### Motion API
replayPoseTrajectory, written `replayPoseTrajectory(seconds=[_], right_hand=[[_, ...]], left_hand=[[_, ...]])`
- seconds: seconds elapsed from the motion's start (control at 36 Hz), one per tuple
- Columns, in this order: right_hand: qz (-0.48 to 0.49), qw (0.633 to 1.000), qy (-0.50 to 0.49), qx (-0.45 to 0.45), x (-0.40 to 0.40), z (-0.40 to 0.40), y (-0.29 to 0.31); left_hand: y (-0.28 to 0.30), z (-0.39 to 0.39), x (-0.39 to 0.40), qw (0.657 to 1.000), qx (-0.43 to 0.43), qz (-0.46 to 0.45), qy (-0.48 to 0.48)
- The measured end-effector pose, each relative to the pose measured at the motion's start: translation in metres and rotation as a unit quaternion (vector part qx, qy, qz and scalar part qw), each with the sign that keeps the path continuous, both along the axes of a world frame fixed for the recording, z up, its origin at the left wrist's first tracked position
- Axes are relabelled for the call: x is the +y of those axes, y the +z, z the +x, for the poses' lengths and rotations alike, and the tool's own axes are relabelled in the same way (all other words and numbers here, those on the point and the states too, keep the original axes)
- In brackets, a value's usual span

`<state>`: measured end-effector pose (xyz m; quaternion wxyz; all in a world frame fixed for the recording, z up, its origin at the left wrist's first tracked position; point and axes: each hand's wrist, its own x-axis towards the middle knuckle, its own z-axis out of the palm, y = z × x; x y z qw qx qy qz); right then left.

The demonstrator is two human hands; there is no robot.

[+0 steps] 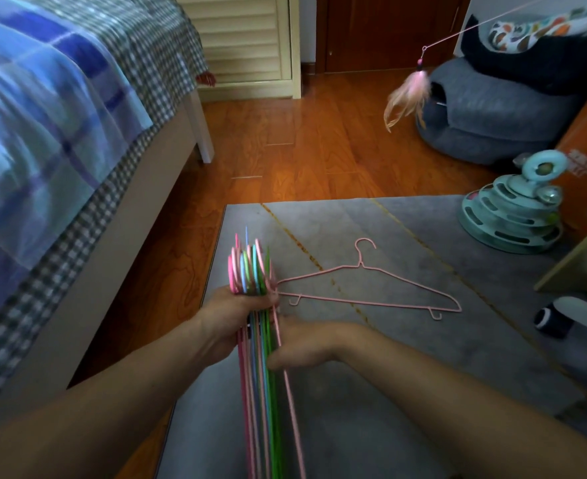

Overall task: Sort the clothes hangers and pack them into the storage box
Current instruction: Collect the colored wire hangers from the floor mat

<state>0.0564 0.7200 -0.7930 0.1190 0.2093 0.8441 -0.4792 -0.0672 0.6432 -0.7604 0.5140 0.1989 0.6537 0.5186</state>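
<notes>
Hangers stand bunched edge-on in the left hand, which grips them below the hooks, long wires running back toward the person. One pink hanger lies flat on the grey mat, just right of the bunch, nearest the right hand, whose fingers curl around the outermost pink wire. No storage box shows.
</notes>
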Motion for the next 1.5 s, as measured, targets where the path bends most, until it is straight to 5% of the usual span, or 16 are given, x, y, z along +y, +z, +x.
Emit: replayPoseTrajectory(seconds=[0.14,0.25,0.33,0.5,0.72,0.92,1.11,1.28,1.5], right_hand=[[-0.25,0.968,-0.028,-0.022,0.023,0.019,0.008],[0.086,0.975,-0.186,-0.088,0.086,0.047,-0.035],[0.206,0.943,-0.177,-0.192,0.115,0.095,-0.074],[0.214,0.916,-0.156,-0.301,0.126,0.144,-0.101],[0.285,0.919,-0.101,-0.254,0.099,0.142,-0.105],[0.351,0.908,-0.1,-0.208,0.072,0.205,-0.124],[0.504,0.834,-0.185,-0.129,0.062,0.194,-0.125],[0.31,0.892,-0.23,-0.235,0.015,0.103,-0.114],[0.116,0.875,-0.382,-0.273,0.033,0.073,-0.117]], left_hand=[[0.001,-0.001,0.004,0.998,0.059,-0.016,0.033],[0.011,-0.011,-0.01,0.999,-0.012,0.007,0.036],[0.019,-0.018,-0.023,0.999,-0.032,0.017,0.03],[0.024,-0.017,-0.035,0.998,0.01,-0.004,0.061],[-0.002,-0.033,-0.019,0.979,0.041,-0.031,0.197],[-0.009,-0.047,0.008,0.979,0.016,0.003,0.205],[-0.015,-0.044,0.013,0.983,0.009,0.017,0.183],[-0.016,-0.031,0.013,0.985,0.024,-0.014,0.169],[-0.019,-0.028,0.007,0.991,0.01,-0.009,0.13]])
